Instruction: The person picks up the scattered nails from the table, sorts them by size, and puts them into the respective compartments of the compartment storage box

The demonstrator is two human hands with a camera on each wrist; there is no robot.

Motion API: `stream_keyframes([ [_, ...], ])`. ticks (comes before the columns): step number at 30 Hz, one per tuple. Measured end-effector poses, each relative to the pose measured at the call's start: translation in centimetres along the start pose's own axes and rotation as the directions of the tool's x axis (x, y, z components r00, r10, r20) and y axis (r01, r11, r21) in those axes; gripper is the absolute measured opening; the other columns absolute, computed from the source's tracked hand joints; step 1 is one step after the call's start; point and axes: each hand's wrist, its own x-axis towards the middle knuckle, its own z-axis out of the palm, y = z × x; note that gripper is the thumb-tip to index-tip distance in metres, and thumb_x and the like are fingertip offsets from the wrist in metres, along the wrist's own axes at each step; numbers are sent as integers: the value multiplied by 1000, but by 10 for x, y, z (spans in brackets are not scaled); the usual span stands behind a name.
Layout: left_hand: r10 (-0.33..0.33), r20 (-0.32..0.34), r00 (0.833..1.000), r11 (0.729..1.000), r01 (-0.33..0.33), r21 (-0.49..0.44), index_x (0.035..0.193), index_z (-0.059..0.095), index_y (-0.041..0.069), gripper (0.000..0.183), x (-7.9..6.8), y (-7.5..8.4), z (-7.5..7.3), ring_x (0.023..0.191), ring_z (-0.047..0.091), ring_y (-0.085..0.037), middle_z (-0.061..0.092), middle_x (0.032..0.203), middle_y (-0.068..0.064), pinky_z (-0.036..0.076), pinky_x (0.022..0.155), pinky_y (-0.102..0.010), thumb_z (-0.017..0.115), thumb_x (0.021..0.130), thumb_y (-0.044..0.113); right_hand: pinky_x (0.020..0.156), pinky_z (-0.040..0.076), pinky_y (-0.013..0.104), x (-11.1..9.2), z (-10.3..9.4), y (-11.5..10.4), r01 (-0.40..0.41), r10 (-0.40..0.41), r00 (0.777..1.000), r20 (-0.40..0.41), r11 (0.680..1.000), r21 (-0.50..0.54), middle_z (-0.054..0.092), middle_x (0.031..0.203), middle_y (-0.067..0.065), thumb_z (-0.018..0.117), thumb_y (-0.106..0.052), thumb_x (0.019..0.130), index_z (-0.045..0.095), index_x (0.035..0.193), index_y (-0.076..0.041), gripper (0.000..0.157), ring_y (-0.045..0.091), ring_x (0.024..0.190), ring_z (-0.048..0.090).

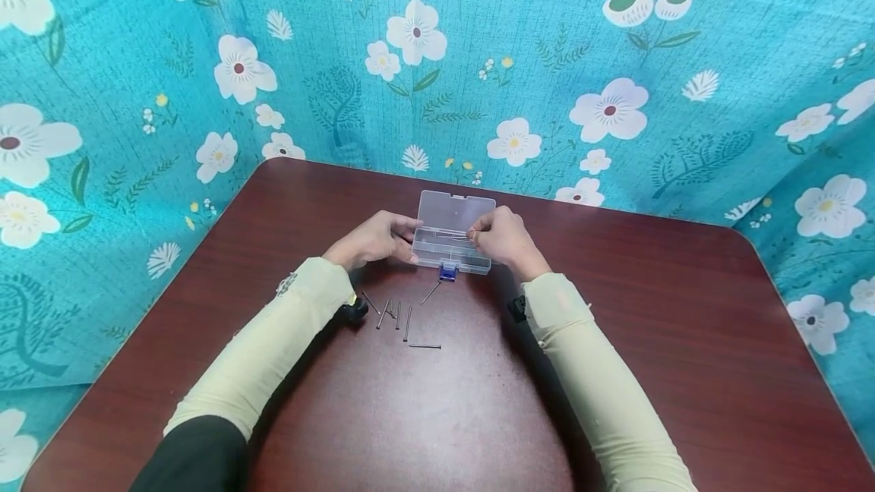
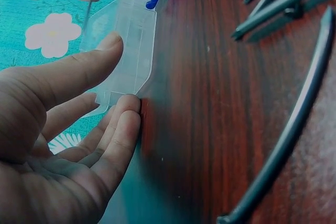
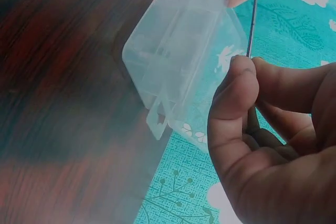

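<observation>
Between the hands sits an open clear plastic box [image 1: 473,268]; the left hand [image 1: 372,240] rests loosely extended fingers against its end, while the right hand [image 1: 509,240] pinches a slim nail [image 3: 252,30] over it. The nail looks light, stiff and slippery, best held mid-shank; its head is hard to make out.

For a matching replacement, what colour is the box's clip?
The clip is blue, seen best in the head view.

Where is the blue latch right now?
In the head view, the blue latch is at the near edge of the clear box, between the left hand and right hand, a nail just below.
</observation>
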Motion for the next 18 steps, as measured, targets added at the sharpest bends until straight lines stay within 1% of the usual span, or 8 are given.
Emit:
stream_keyframes([
  [5,6,-8,1000,1000,-6,13,146,54,8,80,-1,0,0,99,66,-26,62,116,-17,55,78,-31,87,74,-5,58,38,33,2,3,1,25,-28,999,-40,997,-71,45,56,0,60,-5,94,68,64,1,31,20,62,43],
  [9,6,-20,1000,1000,-5,22,145,55,9,80,0,-1,0,99,65,-26,62,115,-16,55,78,-31,88,73,-4,59,36,33,3,5,0,17,-22,999,-42,993,-117,38,53,-2,58,-6,95,58,56,-7,39,18,58,40],
  [12,8,-22,1000,999,-7,37,145,56,10,80,1,-2,-1,101,63,-26,62,116,-14,54,78,-31,89,73,-2,56,35,32,4,6,-1,5,-9,1000,-27,989,-149,33,51,-3,58,-6,95,50,52,-13,45,16,54,37],
  [14,11,-21,1000,999,-10,46,145,56,10,79,1,-3,-1,103,62,-26,62,117,-14,54,79,-32,89,73,0,54,33,32,4,7,-2,1,-4,1000,-22,987,-159,31,51,-4,58,-7,96,46,51,-16,48,16,53,35],
  [17,15,-18,1000,999,-14,50,145,56,11,80,2,-3,-1,104,60,-26,62,117,-13,54,79,-32,89,73,0,54,34,32,4,8,-1,1,-5,1000,-21,986,-167,32,51,-4,59,-7,96,47,51,-16,48,15,53,35],
  [18,14,-19,1000,999,-13,48,145,56,10,80,1,-3,-1,104,60,-26,62,117,-13,54,79,-32,89,73,0,55,35,32,4,8,-1,0,-4,1000,-24,986,-167,33,51,-4,59,-7,96,50,52,-14,46,16,54,36],
])
